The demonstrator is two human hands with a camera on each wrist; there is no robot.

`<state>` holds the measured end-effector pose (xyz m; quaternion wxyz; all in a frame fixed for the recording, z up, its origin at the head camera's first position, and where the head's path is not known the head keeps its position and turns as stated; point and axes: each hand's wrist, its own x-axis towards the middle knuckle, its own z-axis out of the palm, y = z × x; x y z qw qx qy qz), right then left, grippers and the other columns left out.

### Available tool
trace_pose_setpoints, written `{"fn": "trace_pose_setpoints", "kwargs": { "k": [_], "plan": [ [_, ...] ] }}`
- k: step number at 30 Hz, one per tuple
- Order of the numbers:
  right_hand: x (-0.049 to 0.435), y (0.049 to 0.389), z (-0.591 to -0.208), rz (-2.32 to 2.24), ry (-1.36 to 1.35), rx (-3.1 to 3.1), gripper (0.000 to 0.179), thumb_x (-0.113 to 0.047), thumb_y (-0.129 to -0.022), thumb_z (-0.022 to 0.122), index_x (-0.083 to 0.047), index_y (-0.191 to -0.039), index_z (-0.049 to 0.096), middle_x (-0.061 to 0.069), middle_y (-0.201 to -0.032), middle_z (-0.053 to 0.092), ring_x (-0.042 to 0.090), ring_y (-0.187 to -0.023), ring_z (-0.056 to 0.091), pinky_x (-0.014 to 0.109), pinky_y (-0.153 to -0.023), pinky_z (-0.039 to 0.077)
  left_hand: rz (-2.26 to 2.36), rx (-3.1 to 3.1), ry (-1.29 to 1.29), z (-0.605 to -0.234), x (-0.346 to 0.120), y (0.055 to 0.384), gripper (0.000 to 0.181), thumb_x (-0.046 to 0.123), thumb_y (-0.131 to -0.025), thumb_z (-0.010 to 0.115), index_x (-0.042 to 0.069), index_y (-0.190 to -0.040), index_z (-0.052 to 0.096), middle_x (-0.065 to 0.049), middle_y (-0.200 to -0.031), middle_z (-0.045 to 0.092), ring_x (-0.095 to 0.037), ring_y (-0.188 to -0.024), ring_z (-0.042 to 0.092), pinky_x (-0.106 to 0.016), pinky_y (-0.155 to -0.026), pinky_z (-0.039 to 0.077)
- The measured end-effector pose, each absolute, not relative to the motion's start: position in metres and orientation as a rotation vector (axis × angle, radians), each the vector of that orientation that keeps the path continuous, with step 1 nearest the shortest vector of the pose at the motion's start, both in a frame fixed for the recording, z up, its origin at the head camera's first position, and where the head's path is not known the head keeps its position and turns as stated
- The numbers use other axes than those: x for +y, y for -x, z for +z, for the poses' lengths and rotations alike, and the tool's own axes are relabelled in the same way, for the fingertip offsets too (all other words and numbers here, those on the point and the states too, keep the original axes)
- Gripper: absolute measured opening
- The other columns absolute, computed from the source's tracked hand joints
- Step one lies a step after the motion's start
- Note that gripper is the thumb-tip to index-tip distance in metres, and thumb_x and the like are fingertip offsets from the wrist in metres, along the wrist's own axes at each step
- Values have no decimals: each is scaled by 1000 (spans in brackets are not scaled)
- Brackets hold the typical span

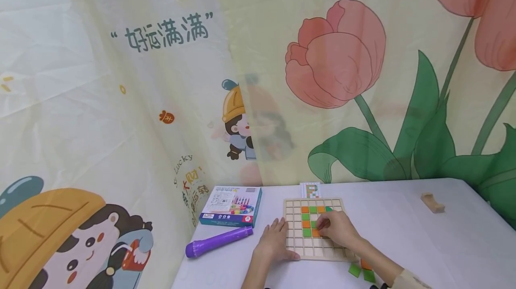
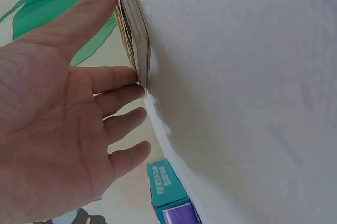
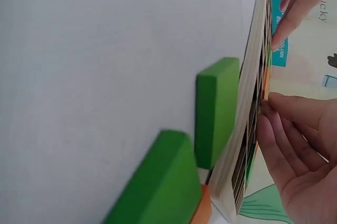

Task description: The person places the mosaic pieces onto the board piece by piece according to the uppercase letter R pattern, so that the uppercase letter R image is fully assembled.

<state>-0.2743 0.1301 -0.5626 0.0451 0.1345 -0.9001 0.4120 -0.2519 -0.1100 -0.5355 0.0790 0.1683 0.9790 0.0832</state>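
Observation:
A wooden grid board (image 1: 294, 245) lies on the white table, with orange and green square tiles (image 1: 307, 232) set in its middle cells. My left hand (image 1: 273, 240) steadies the board at its left edge, fingers extended and thumb at the near corner. Over the tiled cells, my right hand (image 1: 340, 230) pinches an orange tile (image 1: 316, 232) between thumb and fingertips, right at the board's surface. In the right wrist view, those fingertips partly cover the tile. Loose green tiles (image 3: 217, 111) and an orange tile (image 3: 201, 208) lie beside the board's near right corner, under my right forearm.
Behind the board is a small pattern card (image 1: 310, 190). A teal and white box (image 1: 230, 206) sits at the back left, with a purple tube (image 1: 219, 241) in front of it. A small wooden block (image 1: 432, 203) lies far right. Printed curtains (image 1: 274, 56) hang behind the table.

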Motion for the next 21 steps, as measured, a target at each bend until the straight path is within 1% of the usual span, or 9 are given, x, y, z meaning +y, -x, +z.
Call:
{"fn": "trace_pose_setpoints", "kwargs": {
  "k": [7,15,21],
  "plan": [
    [145,268,-555,1289,-366,-2745,18,-1,-82,85,-16,-86,76,-12,-78,68,8,-74,63,22,-67,55,273,2924,-498,-535,-110,252,108,56,-72,91,1,-154,48,-15,-162,44,-35,-153,35,-54,-124,31],
    [165,258,-540,1310,-261,-2742,16,-3,-83,85,-13,-92,78,-10,-82,70,9,-77,64,23,-69,56,259,2928,-505,-536,-111,253,109,58,-72,89,1,-155,47,-15,-163,43,-34,-153,35,-54,-124,31],
    [183,246,-538,1326,-223,-2748,15,-3,-83,84,-11,-95,77,-8,-83,72,11,-77,66,24,-69,56,251,2927,-506,-538,-111,253,108,57,-72,90,1,-154,47,-15,-163,43,-34,-153,36,-54,-124,32]
  ]
}}
